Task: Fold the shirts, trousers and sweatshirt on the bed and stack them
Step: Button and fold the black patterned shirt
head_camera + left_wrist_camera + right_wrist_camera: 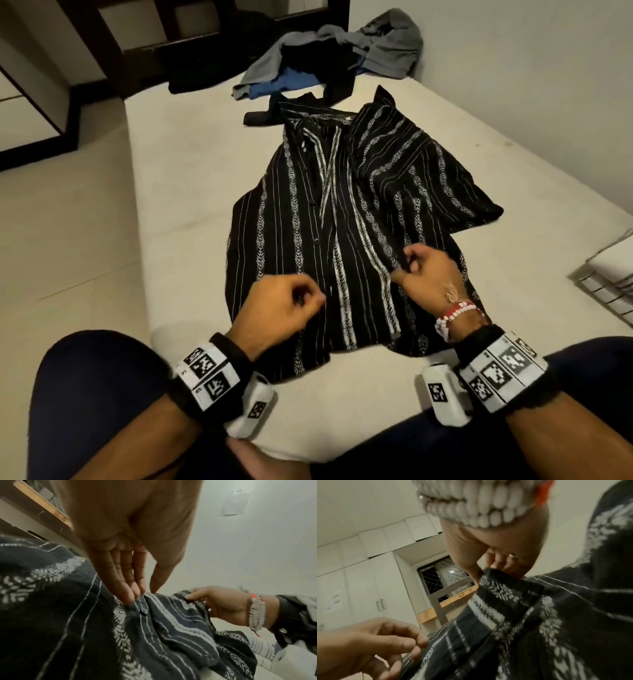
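Observation:
A black shirt (pixel 342 205) with white patterned stripes lies spread front-up on the bed (pixel 191 178), collar far from me. My left hand (pixel 313 298) pinches the button placket near the hem; in the left wrist view the left hand's fingertips (pixel 135 595) meet the thumb on the shirt (pixel 85 628) just above a dark button. My right hand (pixel 406 263) pinches a raised fold of the shirt's right front panel. The right wrist view shows that right hand (pixel 481 573) gripping the shirt (pixel 539 615), with the left hand (pixel 412 643) low on the left.
A heap of clothes lies at the bed's far end: a grey sweatshirt (pixel 387 41), a blue garment (pixel 284 84) and black pieces (pixel 329 68). White folded items (pixel 613 270) sit at the right edge. A wall runs along the right, floor on the left. My knees are at the near edge.

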